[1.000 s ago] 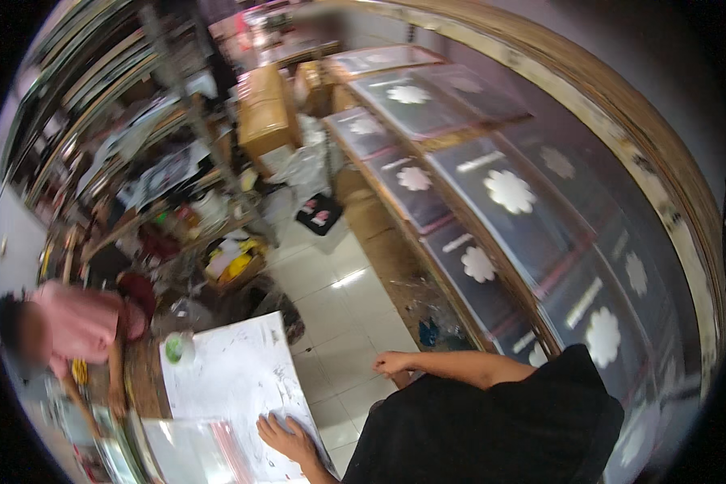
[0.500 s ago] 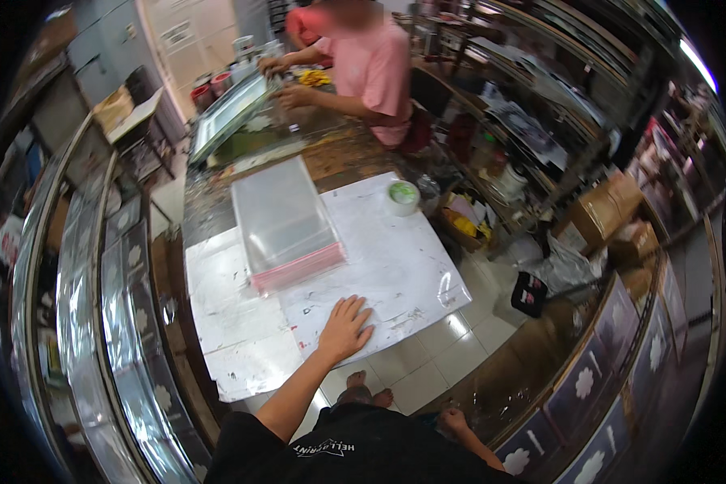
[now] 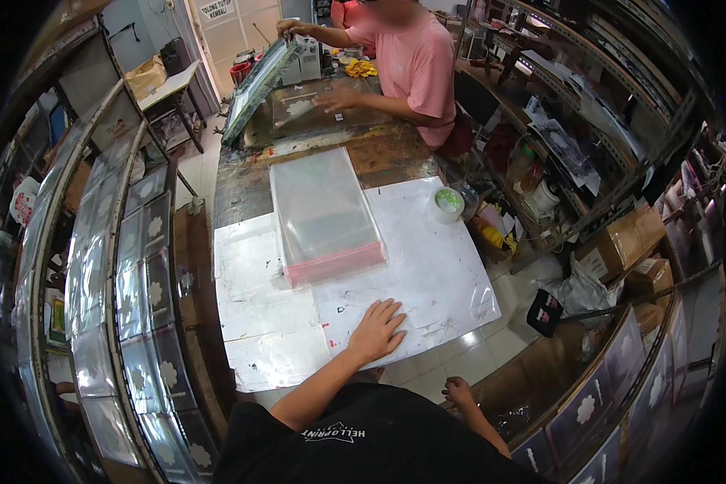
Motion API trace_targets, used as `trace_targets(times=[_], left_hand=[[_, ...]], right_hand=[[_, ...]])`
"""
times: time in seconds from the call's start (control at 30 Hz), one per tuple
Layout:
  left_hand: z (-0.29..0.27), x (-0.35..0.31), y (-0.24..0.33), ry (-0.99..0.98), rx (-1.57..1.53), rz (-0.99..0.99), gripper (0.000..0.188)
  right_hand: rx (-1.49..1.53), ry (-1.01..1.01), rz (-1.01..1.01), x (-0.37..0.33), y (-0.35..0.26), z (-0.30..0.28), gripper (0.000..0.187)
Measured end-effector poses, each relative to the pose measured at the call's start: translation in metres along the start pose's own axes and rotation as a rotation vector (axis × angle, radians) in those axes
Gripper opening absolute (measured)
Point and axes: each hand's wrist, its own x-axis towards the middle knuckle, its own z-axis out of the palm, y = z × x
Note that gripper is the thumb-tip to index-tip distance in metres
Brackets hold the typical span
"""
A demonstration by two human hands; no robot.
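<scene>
My left hand (image 3: pixel 377 331) lies flat with fingers spread on a white sheet (image 3: pixel 427 266) near the table's front edge; nothing is in it. Just beyond it rests a stack of clear plastic bags (image 3: pixel 323 202), with pinkish flap strips at the near end. My right hand (image 3: pixel 458 392) hangs at my side above the floor, its fingers loosely bent and apart, with no object visible in it. Across the table, a person in a pink shirt (image 3: pixel 415 68) grips a tilted screen frame (image 3: pixel 258 89) by its upper edge. The person's other hand (image 3: pixel 339 100) is over a clear bag with a white shape (image 3: pixel 298 107).
A roll of tape (image 3: pixel 445 205) sits at the sheet's right edge. Drying racks holding printed clear bags (image 3: pixel 149 290) stand on the left, with more bags (image 3: pixel 585 407) at lower right. Shelves (image 3: pixel 573 145) and cardboard boxes (image 3: pixel 621 242) line the right side.
My view has shifted, so the table appears farther right. My left hand stays flat on the sheet; my right hand has come further into view. The other person's screen frame is tilted up more steeply.
</scene>
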Motion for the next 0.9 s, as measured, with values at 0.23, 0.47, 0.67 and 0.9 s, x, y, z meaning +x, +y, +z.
trace_targets(times=[0.23,0.47,0.67,0.9], left_hand=[[-0.009,-0.002,-0.016,0.196,-0.421,-0.222,0.028],[-0.077,0.042,-0.061,0.409,0.022,-0.205,0.048],[-0.110,0.092,-0.091,0.304,0.554,-0.188,0.059],[-0.050,0.058,-0.106,-0.078,0.404,-0.066,0.013]], right_hand=[[-0.043,0.011,0.006,-0.012,-0.009,0.018,0.037],[-0.224,0.027,-0.019,-0.024,0.037,0.013,0.035],[-0.149,0.101,-0.084,-0.025,0.085,0.018,0.032],[0.157,0.109,0.050,-0.037,0.066,0.036,0.036]])
